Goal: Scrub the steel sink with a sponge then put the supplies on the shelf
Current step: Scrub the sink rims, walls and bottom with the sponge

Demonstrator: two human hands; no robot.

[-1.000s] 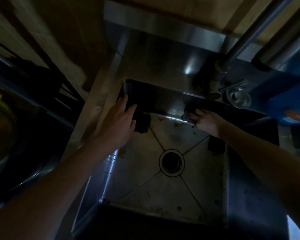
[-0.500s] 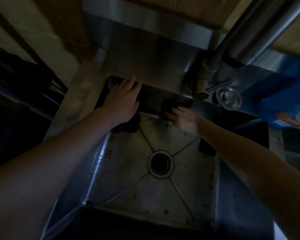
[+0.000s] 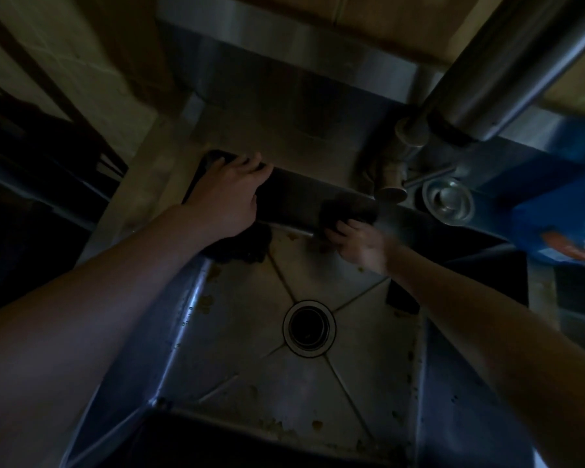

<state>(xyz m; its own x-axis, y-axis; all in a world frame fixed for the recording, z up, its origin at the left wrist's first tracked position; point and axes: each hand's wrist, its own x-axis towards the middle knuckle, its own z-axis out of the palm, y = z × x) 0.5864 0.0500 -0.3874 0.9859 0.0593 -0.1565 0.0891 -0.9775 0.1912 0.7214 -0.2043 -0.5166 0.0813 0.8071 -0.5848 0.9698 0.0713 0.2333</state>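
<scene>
While the right hand (image 3: 358, 241) works low on the back wall of the square stainless-steel sink (image 3: 237, 352), its fingers (image 3: 338, 231) curl round the lower edge of the dark, rough-looking sponge (image 3: 345, 212) and press it to the wall just below the rim. The hand is motion-blurred, so exact finger placement is unclear.

Sponge reads as light, soft and compressible, and probably wet and a bit slippery on steel. Best hold, in my judgement, is a pinch across the short edges with the palm behind for pressure. Held by a corner it would fold.

Left hand (image 3: 225, 197) lies on the back-left corner of the rim, fingers straight and spread, holding nothing. It looks like a brace. Left forearm comes in from lower left over the side wall, right forearm from lower right, both reaching forward and down.

Brown spots show on the floor near the round black drain (image 3: 308, 328) and along the front edge, so I'd say scrubbing is far from done. Can't tell what the dark lump (image 3: 250, 246) under the left wrist is. Blue printed packet (image 3: 561, 228) stands at far right, past the steel tap (image 3: 407, 136).
</scene>
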